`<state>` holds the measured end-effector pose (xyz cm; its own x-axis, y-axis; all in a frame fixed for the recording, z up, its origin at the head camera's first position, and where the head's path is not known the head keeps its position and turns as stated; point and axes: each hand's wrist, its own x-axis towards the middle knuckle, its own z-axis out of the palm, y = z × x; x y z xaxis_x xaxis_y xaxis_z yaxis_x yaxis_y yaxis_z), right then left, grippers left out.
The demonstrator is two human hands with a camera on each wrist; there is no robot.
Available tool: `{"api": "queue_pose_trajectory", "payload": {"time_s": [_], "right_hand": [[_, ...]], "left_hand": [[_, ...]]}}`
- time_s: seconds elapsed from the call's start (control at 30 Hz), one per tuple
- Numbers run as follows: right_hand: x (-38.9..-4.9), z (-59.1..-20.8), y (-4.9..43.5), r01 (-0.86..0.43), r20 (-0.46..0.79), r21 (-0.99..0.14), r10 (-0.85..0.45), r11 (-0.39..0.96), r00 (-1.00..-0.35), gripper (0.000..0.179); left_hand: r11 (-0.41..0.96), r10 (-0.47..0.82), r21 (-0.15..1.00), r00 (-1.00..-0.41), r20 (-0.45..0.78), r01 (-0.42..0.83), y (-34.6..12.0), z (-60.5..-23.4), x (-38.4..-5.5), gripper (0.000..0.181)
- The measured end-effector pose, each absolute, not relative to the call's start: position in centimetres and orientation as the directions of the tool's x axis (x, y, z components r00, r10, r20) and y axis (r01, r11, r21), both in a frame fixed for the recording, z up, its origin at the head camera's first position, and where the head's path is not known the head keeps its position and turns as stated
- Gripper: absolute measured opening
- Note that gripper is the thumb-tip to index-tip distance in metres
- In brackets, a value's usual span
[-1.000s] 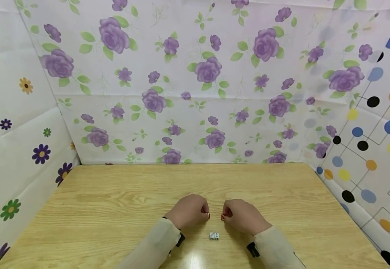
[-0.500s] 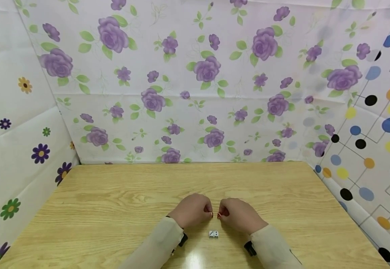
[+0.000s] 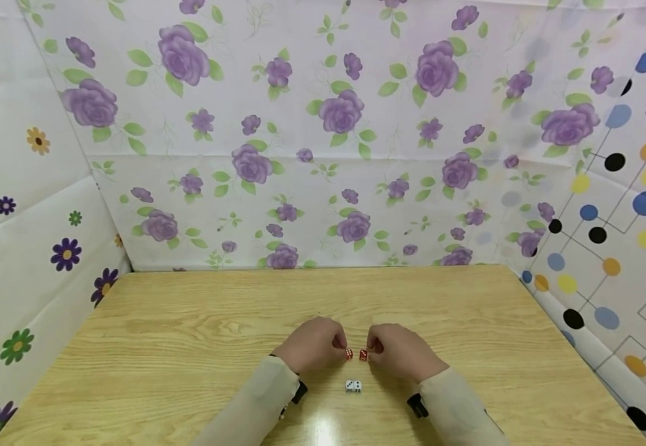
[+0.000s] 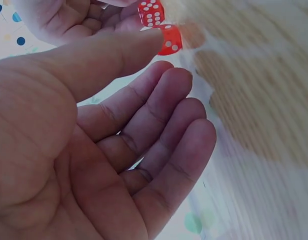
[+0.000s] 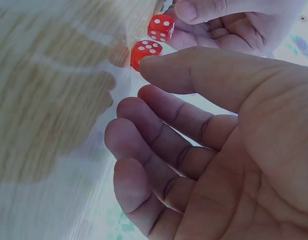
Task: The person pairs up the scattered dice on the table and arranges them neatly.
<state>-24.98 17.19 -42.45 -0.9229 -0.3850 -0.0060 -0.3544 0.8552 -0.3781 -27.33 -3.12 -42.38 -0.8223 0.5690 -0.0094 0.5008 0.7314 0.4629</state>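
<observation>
In the head view two small red dice with white pips, one left (image 3: pixel 349 354) and one right (image 3: pixel 363 355), stand on the table with a narrow gap between them. My left hand (image 3: pixel 314 344) is beside the left red die (image 4: pixel 171 40); its thumb tip overlaps that die in the left wrist view, the other fingers loosely bent below. Mirroring it, my right hand (image 3: pixel 403 350) has its thumb at the right red die (image 5: pixel 146 53), fingers relaxed and apart from the thumb. Two white dice (image 3: pixel 353 386) sit side by side nearer the body.
The wood-grain table (image 3: pixel 189 347) stretches around the hands. A floral cloth (image 3: pixel 345 155) hangs behind its far edge, a flower-print cloth (image 3: pixel 21 248) on the left and a dotted cloth (image 3: pixel 607 248) on the right.
The hands first brought the pinched red dice closer together. Since then both hands have drawn slightly outward and the fingers have loosened, leaving more of each red die showing. The white dice stayed put.
</observation>
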Motion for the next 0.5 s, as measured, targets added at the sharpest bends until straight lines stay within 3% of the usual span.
{"api": "queue_pose_trajectory", "payload": {"time_s": [0.5], "right_hand": [[-24.84, -42.69, 16.82, -0.368, -0.020, -0.388, -0.407, 0.845, -0.913, 0.009]], "left_hand": [[0.731, 0.585, 0.444, -0.811, -0.017, 0.518, -2.52, -42.56, -27.24, 0.004]]}}
